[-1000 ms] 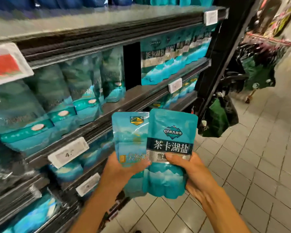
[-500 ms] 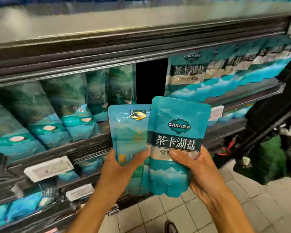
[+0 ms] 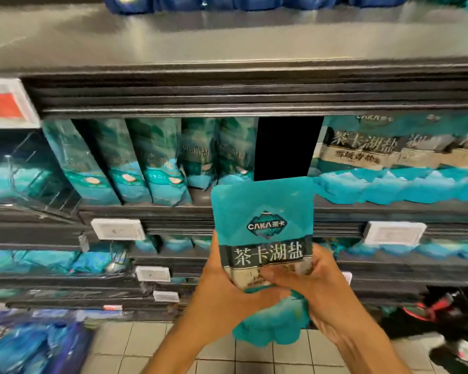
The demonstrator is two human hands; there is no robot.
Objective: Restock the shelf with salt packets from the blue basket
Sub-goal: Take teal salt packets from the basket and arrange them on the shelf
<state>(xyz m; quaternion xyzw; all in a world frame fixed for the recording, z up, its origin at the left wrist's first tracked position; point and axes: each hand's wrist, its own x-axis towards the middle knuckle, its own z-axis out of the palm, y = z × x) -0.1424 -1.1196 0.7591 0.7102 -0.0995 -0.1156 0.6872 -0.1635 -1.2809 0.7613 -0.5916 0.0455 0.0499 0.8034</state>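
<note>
A dark store shelf [image 3: 227, 211] fills the view above a pale tiled floor [image 3: 152, 344], with rows of teal packets standing at ten o'clock [image 3: 157, 163] and at two o'clock [image 3: 389, 157], and a black gap [image 3: 287, 147] at twelve between them. Half a second ago two packets were fanned side by side; now only the front salt packet [image 3: 264, 228] shows, raised and centred just under that gap. The left hand [image 3: 222, 295] grips its lower left edge, and the right hand [image 3: 322, 290] grips the lower right, thumb across the label. White price tags [image 3: 118, 229] sit at nine and three o'clock.
</note>
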